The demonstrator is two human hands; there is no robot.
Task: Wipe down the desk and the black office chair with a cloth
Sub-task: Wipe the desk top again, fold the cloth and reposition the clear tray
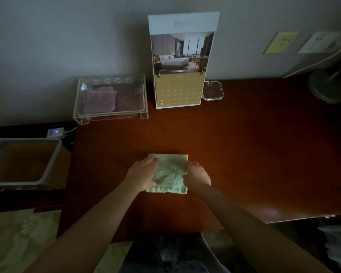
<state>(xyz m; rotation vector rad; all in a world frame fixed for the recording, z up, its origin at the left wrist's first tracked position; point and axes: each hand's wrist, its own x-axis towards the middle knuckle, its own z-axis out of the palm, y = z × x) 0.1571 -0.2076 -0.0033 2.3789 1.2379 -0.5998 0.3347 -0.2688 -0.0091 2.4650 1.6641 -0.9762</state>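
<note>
A left hand (144, 174) lies flat on the folded green cloth (170, 175) near the desk's (244, 144) front edge while the right hand (197, 175) pinches its side, apparently readying the first wipe, a firm sweep outward.

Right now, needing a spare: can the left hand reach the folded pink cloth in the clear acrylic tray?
Probably yes: only brown desk separates the left hand from the folded pink cloth; the clear acrylic tray looks open.
</note>
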